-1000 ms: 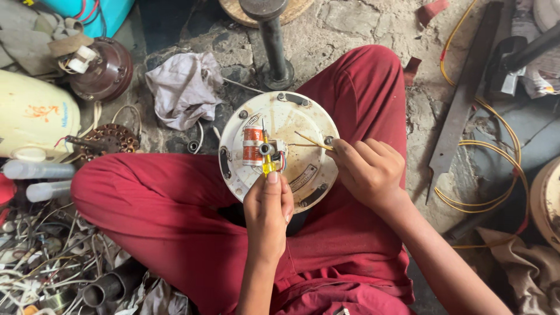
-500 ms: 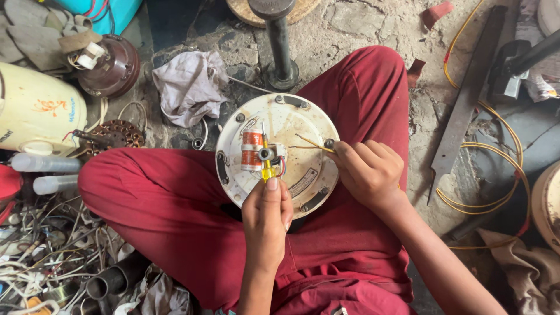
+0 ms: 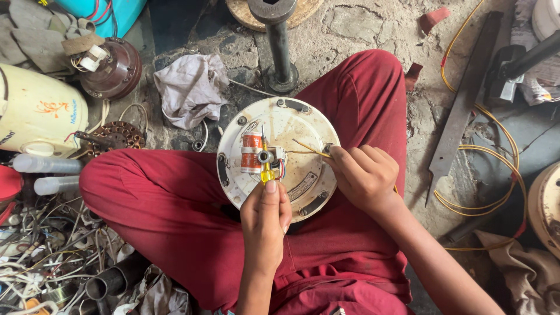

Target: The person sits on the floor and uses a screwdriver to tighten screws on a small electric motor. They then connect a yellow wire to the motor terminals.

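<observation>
**Two hands at a round motor plate held in the lap**

The left hand (image 3: 265, 219) is closed around a small screwdriver with a yellow handle (image 3: 267, 174), its thumb pressed along the grip; the tool's tip stands at the hub in the middle of the round white motor plate (image 3: 303, 125). The right hand (image 3: 364, 175) rests on the plate's right edge, fingers curled and pinching thin yellow wires (image 3: 306, 149) that run from the hub outward — the grip is closed on them, near a small bolt at the rim.

The plate lies flat in the lap, between the knees of the red trousers (image 3: 169, 204), with the person sitting cross-legged. Just left of the plate's hub sits an orange-and-white cylinder (image 3: 251, 153), a capacitor by its look, with short coloured leads beside it.

Beyond the plate, above it, a dark metal pipe stand (image 3: 280, 46) rises from the cracked stone floor. To the plate's upper left lies a crumpled grey rag (image 3: 189, 87), further left a brown motor housing (image 3: 114, 70) and a copper-wound stator (image 3: 116, 137). A cream casing (image 3: 38, 114) sits at the far left. Below and left of the plate — a heap of tangled wires and pipe ends (image 3: 52, 262). To the plate's right lie a long flat metal bar (image 3: 464, 111) and loops of yellow cable (image 3: 496, 181).
</observation>
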